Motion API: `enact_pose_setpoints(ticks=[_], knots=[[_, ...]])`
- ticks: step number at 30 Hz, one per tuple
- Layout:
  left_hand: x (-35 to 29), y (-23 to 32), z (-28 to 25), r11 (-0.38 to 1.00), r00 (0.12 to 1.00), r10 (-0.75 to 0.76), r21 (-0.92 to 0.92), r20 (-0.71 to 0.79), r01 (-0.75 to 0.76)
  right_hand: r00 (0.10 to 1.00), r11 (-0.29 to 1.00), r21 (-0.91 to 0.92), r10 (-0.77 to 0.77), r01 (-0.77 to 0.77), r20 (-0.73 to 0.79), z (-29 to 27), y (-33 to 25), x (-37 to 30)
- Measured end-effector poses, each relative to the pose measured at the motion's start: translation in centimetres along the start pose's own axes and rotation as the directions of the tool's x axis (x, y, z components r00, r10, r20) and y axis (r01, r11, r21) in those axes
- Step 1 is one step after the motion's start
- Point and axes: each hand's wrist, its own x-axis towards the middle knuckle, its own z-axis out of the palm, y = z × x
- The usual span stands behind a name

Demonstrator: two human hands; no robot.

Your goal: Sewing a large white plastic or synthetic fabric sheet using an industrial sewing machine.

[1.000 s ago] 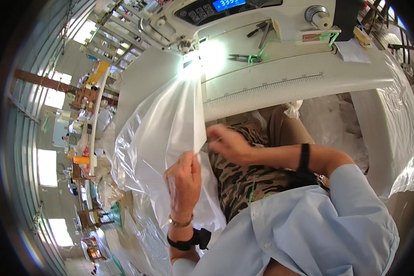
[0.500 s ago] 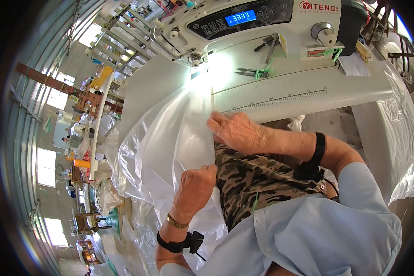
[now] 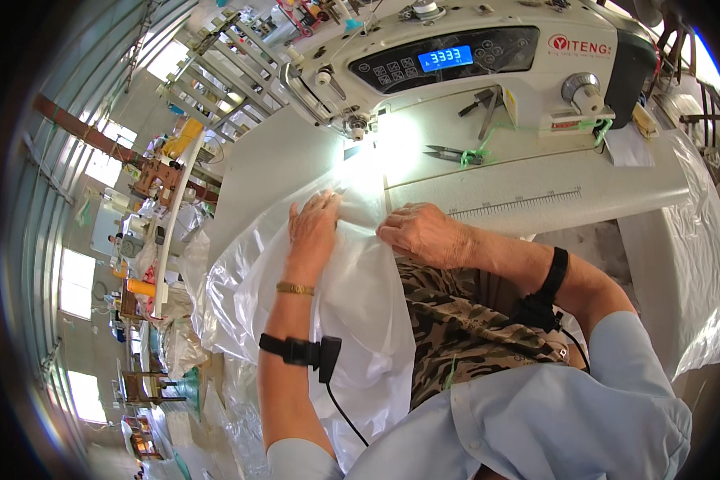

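Plastic sheet [image 3: 368, 336], long axis front to back, narrowing toward sewing machine [image 3: 480, 60]

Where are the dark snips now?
In the head view, right of centre: the snips lie on the table between the sewing machine and the right hand, with green thread across them.

Showing bright digits on the blue screen [image 3: 446, 58] of the white sewing machine [image 3: 564, 68]. Wearing big red letters [image 3: 582, 44] near its right end, with smaller red writing [image 3: 582, 54] right under. Carrying small dark numbers along the ruler lines [image 3: 520, 204] on the tabletop [image 3: 272, 156]. Showing a red-and-white sticker [image 3: 568, 125] below the round knob [image 3: 586, 96], too small to read.
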Motion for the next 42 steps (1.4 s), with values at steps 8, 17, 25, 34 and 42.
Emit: enact_pose_setpoints(ticks=[8, 17, 25, 34, 42], knots=[[1.9, -4.7, 1.1, 0.934, 0.912, -0.345, 0.172, 0.223, 0.311, 0.999, 0.998, 0.066, 0.015, -0.019, 0.050, -0.7, -0.5, 0.4], [3.1, -5.7, 1.2, 0.895, 0.857, -0.436, 0.030, 0.277, 0.445, 0.990, 0.993, 0.088, 0.062, -0.073, 0.124, -1.1, -0.7, 0.3], [7.1, -0.7, 2.0, 0.965, 0.974, -0.193, 0.159, -0.122, 0.211, 0.996, 0.998, 0.038, 0.041, -0.045, 0.083, -0.6, -0.1, -0.1], [8.1, 5.3, 3.2, 0.890, 0.932, -0.340, -0.277, 0.127, 0.363, 0.991, 0.992, 0.077, 0.088, -0.096, 0.100, -1.2, -0.3, 0.3], [8.8, 5.4, 4.4, 0.877, 0.909, -0.366, -0.253, 0.198, 0.408, 0.997, 0.982, 0.176, 0.073, -0.072, 0.002, -0.7, -0.4, 0.3]])
